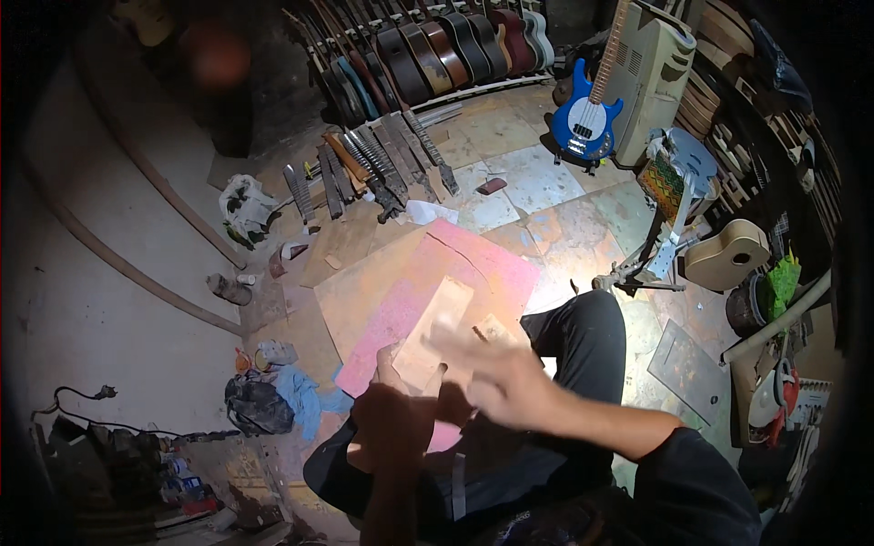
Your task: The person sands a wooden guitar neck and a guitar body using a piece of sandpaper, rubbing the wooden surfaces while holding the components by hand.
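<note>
Two hands working over our lap: left hand (393,420) gripping pale wood strip (434,333) upright; right hand (492,375) blurred, probably rubbing its face, fingers spread. Sanding step, we're judging; next needing steady strokes. Pink board (473,264) lying beyond.

Floor: you sit on worn, stained tiles (537,182), a pink sheet (473,268) spread ahead.
Far wall: a row of guitar bodies (455,45) leans in a rack.
Right: blue bass guitar (584,118); wooden shelves (728,55).
Left: pale wall (82,273).
Light: dim, brightest mid-floor.
</note>
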Available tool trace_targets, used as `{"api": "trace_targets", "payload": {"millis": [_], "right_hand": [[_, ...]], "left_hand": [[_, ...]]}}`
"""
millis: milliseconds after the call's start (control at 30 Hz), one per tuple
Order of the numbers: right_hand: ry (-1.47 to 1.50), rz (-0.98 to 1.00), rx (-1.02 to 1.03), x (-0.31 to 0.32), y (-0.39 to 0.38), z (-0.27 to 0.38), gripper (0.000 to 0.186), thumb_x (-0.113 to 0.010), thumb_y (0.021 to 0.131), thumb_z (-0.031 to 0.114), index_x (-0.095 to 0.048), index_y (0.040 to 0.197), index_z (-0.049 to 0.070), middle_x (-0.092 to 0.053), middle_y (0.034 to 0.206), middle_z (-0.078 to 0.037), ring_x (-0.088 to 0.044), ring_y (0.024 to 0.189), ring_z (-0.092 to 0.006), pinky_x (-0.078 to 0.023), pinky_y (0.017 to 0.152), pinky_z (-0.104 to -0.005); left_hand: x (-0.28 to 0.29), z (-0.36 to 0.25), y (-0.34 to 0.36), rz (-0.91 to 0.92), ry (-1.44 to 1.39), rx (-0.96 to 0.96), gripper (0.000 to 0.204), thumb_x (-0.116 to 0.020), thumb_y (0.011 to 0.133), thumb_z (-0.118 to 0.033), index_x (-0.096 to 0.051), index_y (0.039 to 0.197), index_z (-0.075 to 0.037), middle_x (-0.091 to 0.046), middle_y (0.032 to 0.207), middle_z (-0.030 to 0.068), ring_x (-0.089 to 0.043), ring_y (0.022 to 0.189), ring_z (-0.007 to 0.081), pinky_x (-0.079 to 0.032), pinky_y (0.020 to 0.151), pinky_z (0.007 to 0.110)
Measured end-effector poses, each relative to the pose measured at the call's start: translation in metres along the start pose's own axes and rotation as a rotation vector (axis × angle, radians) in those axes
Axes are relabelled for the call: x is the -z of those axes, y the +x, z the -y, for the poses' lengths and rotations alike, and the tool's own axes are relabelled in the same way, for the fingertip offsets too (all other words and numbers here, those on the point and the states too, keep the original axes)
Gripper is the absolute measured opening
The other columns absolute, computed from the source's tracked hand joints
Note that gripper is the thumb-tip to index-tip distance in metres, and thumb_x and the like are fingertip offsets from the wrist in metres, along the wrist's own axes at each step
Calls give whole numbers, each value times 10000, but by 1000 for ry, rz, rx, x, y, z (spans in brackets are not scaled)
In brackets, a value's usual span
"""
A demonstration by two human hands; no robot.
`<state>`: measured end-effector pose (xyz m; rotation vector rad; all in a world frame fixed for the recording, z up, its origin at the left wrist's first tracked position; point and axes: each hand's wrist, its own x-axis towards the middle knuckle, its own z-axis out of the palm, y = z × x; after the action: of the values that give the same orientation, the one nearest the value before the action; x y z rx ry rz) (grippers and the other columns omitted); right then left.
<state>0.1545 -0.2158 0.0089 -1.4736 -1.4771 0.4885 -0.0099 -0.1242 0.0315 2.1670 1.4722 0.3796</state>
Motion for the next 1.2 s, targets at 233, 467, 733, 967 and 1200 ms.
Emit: {"api": "trace_targets", "payload": {"millis": [233, 467, 733, 967, 1200], "right_hand": [[-188, -56, -121, 7, 23, -32, 625, -646, 871, -5, -678, 1464, 188, -719, 1368, -161, -769, 1026, -365, -646, 851, -423], [-303, 21, -105, 10, 26, -42, 580, -653, 871, 17, -694, 1435, 148, -680, 1416, -200, -758, 1068, -363, -643, 897, -430], [-241, 147, -173, 5, 15, -24, 648, -672, 867, 36, -652, 1495, 194, -676, 1435, -172, -731, 1146, -383, -620, 956, -470], [-83, 119, -57, 1, 2, 5, 635, -661, 915, 53, -611, 1537, 170, -631, 1496, -215, -725, 1167, -417, -624, 954, -444], [-177, -1, -136, 43, 55, -89, 659, -565, 895, -19, -572, 1551, 39, -653, 1513, -192, -698, 1313, -283, -554, 1075, -365]], "left_hand": [[-8, 18, -1, -40, 73, -3, 533, -900, 801, -374, -702, 1213, -101, -786, 889, 205, -772, 898, 445, -614, 759, 500], [-9, 28, -8, -56, 98, -74, 527, -860, 840, -349, -678, 1267, -100, -788, 925, 213, -772, 878, 449, -620, 764, 516], [-10, 6, -10, -12, 67, 59, 503, -835, 889, -376, -683, 1323, -171, -795, 1017, 211, -772, 962, 441, -618, 843, 523], [-12, 18, 1, -55, -171, -189, 511, -841, 885, -308, -648, 1313, -106, -790, 1035, 207, -766, 991, 435, -604, 834, 498], [24, 29, 37, 19, 50, -259, 596, -841, 867, -425, -646, 1298, -62, -779, 1040, 234, -747, 980, 462, -591, 827, 515]]}}
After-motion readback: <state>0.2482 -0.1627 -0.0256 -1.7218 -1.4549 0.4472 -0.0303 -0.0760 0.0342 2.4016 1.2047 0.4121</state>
